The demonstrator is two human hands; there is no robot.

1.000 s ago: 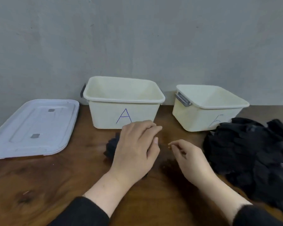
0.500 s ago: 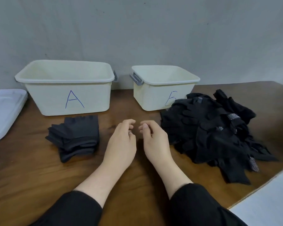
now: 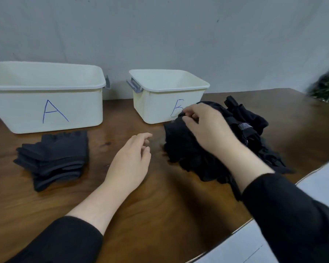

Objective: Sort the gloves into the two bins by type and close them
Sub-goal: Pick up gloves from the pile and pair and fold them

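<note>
Right hand: our right hand lies on the loose pile of black gloves, fingers curled and pinching fabric at its top left edge
Left hand: our left hand sits on the table, fingers loosely curled, holding nothing
Open room: bare wood between the hands, and between the two bins
Stack: folded dark gloves just in front of bin A, apart from it
Bins: bin A and bin B stand side by side with no lids on, near the wall; the pile touches bin B's front
Table edge: it runs diagonally at lower right, beside a pale surface
</note>
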